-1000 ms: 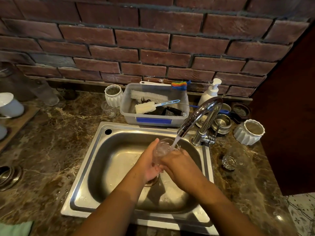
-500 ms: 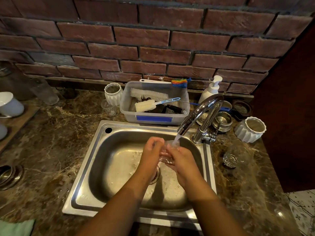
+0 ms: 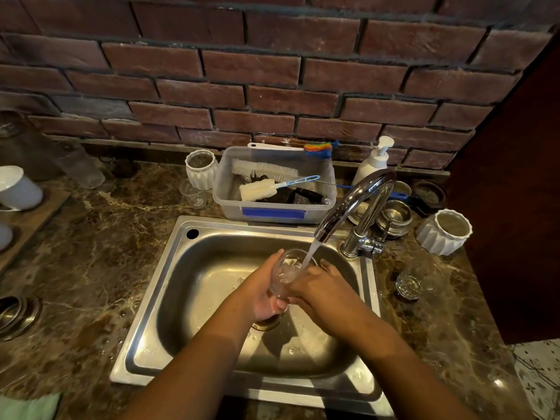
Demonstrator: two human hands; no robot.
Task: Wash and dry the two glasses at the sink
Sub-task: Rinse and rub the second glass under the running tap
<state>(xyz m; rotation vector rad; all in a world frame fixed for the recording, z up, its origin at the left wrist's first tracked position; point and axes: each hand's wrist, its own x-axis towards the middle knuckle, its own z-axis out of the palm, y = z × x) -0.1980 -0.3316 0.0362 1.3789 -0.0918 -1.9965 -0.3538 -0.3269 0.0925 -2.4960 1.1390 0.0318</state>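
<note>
A clear glass [image 3: 286, 272] is held upright over the steel sink [image 3: 212, 268], under the stream running from the chrome faucet [image 3: 360, 204]. My left hand [image 3: 263, 291] grips its left side and base. My right hand [image 3: 322, 291] wraps round its right side, fingers curled against the wall. Water pours into the mouth of the glass. A second clear glass [image 3: 409, 283] stands on the marble counter [image 3: 100, 262] to the right of the sink, apart from both hands.
A plastic tub [image 3: 274, 212] with brushes sits behind the sink, next to a white soap dispenser [image 3: 374, 160]. White ribbed pots [image 3: 444, 231] and steel bowls [image 3: 394, 216] crowd the right back. A small glass [image 3: 194, 197] stands back left. A green cloth [image 3: 28, 406] lies at the front left.
The glass has stayed under the running water while both hands shifted around it; it now stands more upright, with its open mouth catching the stream.
</note>
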